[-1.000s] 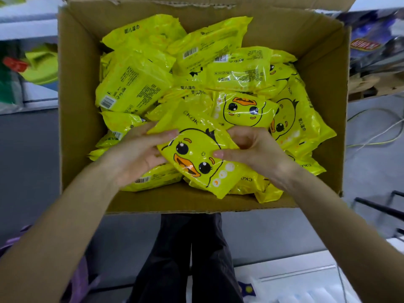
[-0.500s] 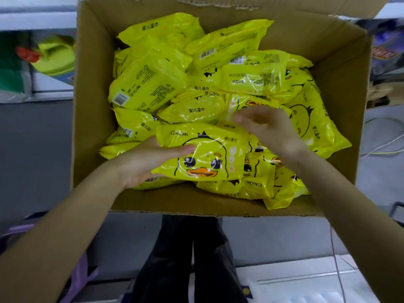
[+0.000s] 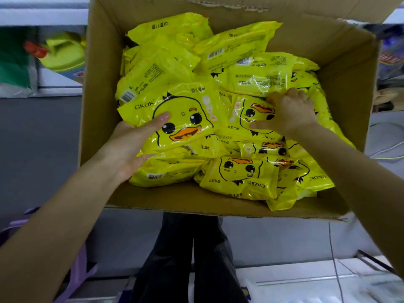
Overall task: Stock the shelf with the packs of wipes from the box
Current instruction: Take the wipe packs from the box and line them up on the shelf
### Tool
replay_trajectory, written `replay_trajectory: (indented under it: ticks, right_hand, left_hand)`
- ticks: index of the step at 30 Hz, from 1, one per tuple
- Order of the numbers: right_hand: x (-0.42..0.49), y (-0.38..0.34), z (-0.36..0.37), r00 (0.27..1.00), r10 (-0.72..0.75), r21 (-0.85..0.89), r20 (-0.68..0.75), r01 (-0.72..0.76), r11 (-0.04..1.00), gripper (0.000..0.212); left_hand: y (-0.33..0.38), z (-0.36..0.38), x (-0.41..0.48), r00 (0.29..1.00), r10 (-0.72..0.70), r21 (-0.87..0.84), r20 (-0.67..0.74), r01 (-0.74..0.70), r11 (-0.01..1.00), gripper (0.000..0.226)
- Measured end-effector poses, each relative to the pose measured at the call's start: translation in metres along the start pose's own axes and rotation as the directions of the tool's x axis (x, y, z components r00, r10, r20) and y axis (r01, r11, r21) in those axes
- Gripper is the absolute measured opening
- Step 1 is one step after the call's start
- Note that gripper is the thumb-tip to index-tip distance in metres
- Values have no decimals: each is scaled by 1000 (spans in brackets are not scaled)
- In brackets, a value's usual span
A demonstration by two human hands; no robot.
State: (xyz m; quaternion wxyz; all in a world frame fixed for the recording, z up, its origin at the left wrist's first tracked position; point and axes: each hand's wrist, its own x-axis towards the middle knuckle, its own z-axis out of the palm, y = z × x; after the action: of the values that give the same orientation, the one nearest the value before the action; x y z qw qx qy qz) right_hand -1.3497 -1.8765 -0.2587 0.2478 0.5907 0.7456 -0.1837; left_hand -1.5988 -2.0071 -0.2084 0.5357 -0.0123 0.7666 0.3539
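An open cardboard box (image 3: 98,119) holds several yellow packs of wipes printed with a cartoon duck. My left hand (image 3: 131,145) holds one duck-faced pack (image 3: 181,114) from below, thumb lying across its front, lifted a little above the pile at the box's left. My right hand (image 3: 288,112) grips a second pack (image 3: 247,114) just right of the first, fingers curled over its far edge and thumb on its near side. More packs (image 3: 238,178) lie face up at the box's near side; others (image 3: 258,73) show barcodes at the back.
A shelf edge with green and yellow goods (image 3: 63,55) runs behind the box at the left. Coloured packages (image 3: 391,57) sit at the right. A pale cable (image 3: 387,147) trails over the grey floor. My dark trouser legs (image 3: 185,259) stand under the box.
My left hand has lifted and turned the duck-faced pack up to the left. My right hand moved off it, reached deeper into the box and closed on a second pack.
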Motion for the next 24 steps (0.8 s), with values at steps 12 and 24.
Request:
replay_trajectory:
  ticks: [12, 24]
  right_hand:
    - [-26, -3, 13, 988, -136, -38, -74, 133, 990, 64]
    - [-115, 6, -98, 998, 64, 961, -4, -14, 275, 22]
  left_hand:
    - [-13, 11, -10, 998, -15, -93, -55, 10, 996, 38]
    - [27, -18, -85, 985, 164, -188, 57, -151, 971, 22]
